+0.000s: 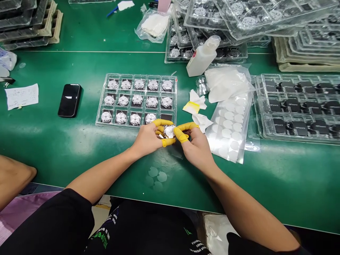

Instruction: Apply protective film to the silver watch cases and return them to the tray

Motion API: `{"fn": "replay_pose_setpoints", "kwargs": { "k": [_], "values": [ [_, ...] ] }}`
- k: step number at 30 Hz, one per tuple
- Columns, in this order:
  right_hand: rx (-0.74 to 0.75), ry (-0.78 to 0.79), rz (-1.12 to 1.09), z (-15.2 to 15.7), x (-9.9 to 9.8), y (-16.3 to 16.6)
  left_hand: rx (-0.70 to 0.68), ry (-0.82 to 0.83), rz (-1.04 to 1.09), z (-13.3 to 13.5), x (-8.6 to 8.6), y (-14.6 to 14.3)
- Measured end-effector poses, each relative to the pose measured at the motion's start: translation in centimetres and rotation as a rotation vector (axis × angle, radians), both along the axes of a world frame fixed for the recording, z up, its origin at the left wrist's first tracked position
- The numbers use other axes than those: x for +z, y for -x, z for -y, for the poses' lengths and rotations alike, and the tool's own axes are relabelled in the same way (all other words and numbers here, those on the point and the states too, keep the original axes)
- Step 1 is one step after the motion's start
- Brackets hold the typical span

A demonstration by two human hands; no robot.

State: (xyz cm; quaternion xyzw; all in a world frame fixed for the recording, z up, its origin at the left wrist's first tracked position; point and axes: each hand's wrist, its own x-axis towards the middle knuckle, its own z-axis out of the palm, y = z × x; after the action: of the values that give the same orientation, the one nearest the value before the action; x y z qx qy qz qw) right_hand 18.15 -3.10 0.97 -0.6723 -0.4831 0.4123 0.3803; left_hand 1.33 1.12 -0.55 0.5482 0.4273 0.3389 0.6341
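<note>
Yellow finger cots cover fingertips on both hands. My left hand point(148, 139) is closed around the rim of a round silver watch head point(169, 131), its face-like side turned up. From the right, the thumb and fingers of my right hand point(196, 141) pinch the same piece at its edge. Just beyond lies a clear plastic tray point(100, 106) with rows of similar watch heads on black pads. Its front right compartment shows only a black pad point(166, 117). Fingers partly cover the held watch head, so its underside is hidden.
Sheets of round clear stickers point(228, 124), crumpled white wipes point(202, 122) and a white bottle point(203, 56) are to the right. A black phone point(69, 100) lies left. Stacked trays point(300, 140) stand right and behind. Another person's arm point(14, 179) rests at left.
</note>
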Motion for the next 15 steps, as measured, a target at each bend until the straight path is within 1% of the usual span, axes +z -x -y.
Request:
{"fn": "replay_pose_setpoints", "kwargs": {
  "k": [4, 6, 9, 11, 13, 15],
  "values": [
    [-0.01, -0.025, 0.007, -0.2, 0.0, -0.1, 0.006, 0.014, -0.003, 0.0, 0.0, 0.0],
    [-0.099, -0.105, -0.015, -0.6, 0.0, -0.6, 0.019, 0.009, -0.027, 0.0, 0.1, 0.0],
    [-0.297, -0.237, -0.126, -1.6, 0.4, -1.9, 0.026, 0.001, -0.06, 0.0, 0.3, 0.1],
    [-0.356, -0.259, -0.229, -2.3, 0.7, -2.6, 0.022, 0.005, -0.055, 0.1, 0.3, 0.1],
    [-0.333, -0.229, -0.291, -2.5, 0.9, -2.9, 0.017, 0.01, -0.047, 0.1, 0.4, 0.1],
    [-0.262, -0.155, -0.295, -2.5, 0.9, -2.7, 0.014, 0.01, -0.047, 0.1, 0.3, 0.1]
  ]
}}
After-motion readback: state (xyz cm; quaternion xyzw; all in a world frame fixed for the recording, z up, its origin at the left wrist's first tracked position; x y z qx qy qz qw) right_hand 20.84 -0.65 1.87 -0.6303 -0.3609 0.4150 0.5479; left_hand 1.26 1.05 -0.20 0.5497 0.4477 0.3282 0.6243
